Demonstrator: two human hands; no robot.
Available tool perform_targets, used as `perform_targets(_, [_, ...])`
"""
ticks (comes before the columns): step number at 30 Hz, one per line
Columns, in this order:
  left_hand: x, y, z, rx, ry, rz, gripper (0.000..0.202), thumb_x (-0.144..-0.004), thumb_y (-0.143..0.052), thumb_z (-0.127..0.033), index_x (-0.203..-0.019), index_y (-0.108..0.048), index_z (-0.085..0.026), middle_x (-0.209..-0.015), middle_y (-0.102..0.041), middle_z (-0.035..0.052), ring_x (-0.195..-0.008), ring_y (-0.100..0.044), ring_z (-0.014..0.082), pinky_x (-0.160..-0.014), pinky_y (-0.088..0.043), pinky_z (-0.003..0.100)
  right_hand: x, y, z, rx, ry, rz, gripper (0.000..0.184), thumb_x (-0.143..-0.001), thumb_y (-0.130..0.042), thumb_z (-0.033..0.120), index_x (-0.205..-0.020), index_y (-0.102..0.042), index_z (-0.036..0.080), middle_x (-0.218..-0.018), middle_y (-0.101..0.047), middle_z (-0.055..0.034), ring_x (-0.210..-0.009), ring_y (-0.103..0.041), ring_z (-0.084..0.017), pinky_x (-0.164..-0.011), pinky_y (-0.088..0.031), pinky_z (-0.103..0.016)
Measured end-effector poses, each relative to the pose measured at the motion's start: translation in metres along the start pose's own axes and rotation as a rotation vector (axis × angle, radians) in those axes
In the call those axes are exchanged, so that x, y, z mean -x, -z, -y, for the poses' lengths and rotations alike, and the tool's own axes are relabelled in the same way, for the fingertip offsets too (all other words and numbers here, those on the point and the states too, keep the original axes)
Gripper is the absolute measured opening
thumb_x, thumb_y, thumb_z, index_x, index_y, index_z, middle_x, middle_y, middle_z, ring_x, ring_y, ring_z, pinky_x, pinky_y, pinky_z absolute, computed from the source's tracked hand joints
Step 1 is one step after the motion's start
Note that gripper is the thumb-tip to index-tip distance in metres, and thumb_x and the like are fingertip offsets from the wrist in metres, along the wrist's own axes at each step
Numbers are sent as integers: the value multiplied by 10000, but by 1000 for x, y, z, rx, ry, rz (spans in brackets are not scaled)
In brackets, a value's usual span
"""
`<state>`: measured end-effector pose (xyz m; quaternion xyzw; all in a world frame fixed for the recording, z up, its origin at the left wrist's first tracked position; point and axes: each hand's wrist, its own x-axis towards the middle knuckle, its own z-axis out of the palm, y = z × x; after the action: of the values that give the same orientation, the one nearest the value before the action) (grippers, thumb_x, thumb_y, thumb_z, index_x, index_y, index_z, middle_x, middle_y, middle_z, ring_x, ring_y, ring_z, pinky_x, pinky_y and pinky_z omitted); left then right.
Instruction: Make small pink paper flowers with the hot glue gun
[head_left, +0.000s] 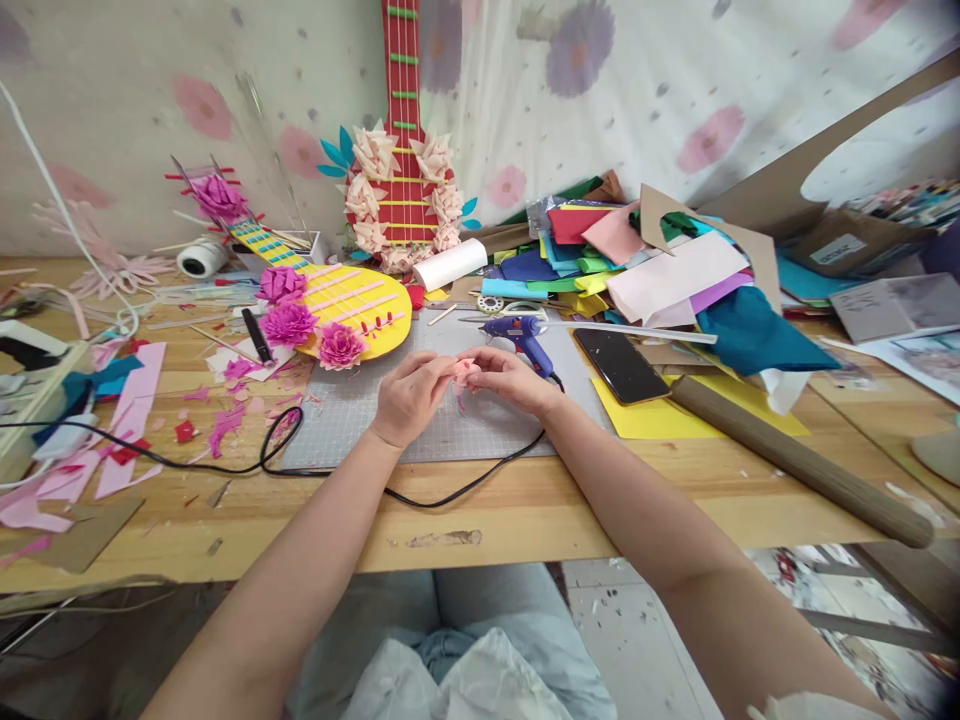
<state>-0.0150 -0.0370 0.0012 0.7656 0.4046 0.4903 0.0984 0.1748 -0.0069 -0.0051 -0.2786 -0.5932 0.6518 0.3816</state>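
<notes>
Over the grey cutting mat [330,420], my left hand [409,395] and my right hand [517,380] meet with closed fingers around a small pink paper flower [466,373]. The fingers cover part of the flower, and its exact shape is hard to make out. Just behind my right hand lies a blue hot glue gun [525,335] on the mat. To the left of my hands rests a yellow paper guitar [352,310] with magenta paper flowers [341,343] along its edge.
A red paper guitar [405,190] leans at the back. On the right are coloured paper sheets [675,270], a phone [619,365] and a wooden rod [802,460]. A black cord [450,500] crosses the front; pink scraps [135,420] lie left.
</notes>
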Motion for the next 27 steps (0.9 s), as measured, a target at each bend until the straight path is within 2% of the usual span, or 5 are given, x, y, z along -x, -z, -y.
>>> perform_targets(3, [1, -1, 4, -226, -285, -49, 234, -832, -563, -195, -1063, -564, -233, -926, -701, 25, -912, -640, 165, -827, -505, 305, -1, 0, 0, 9, 17, 9, 293, -738, -696, 284, -1006, -633, 183, -870, -655, -6, -741, -602, -103, -689, -471, -235])
perform_targets(6, [3, 0, 4, -260, -401, -76, 416, -765, -553, -141, -1170, -482, -206, -969, -692, 39, -958, -621, 190, -848, -506, 331, -1, 0, 0, 23, 27, 0, 309, -741, -694, 301, -1021, -629, 187, -890, -660, -12, -758, -606, -108, -688, -467, -234])
perform_targets(12, [5, 1, 2, -245, -369, -57, 617, -654, -518, -91, -1251, -388, -177, -1031, -681, 55, -1021, -593, 241, -892, -488, 405, -1, -2, 3, 65, 20, -50, 364, -708, -712, 293, -1042, -616, 186, -900, -659, -13, -746, -610, -115, -664, -474, -241])
perform_targets(20, [5, 1, 3, -261, -315, -14, 645, -631, -505, -66, -1258, -400, -177, -1047, -683, 49, -1041, -592, 245, -917, -478, 414, -2, -3, 2, 71, 14, -38, 372, -707, -708, 294, -1041, -586, 184, -874, -664, -11, -773, -624, -125, -661, -481, -237])
perform_targets(27, [5, 1, 2, -238, -350, -21, 707, -614, -506, -37, -1295, -378, -176, -1060, -683, 49, -1055, -560, 242, -913, -483, 406, -1, -6, 4, 60, 11, -20, 350, -721, -695, 282, -1036, -581, 180, -829, -657, 0, -754, -623, -126, -693, -484, -260])
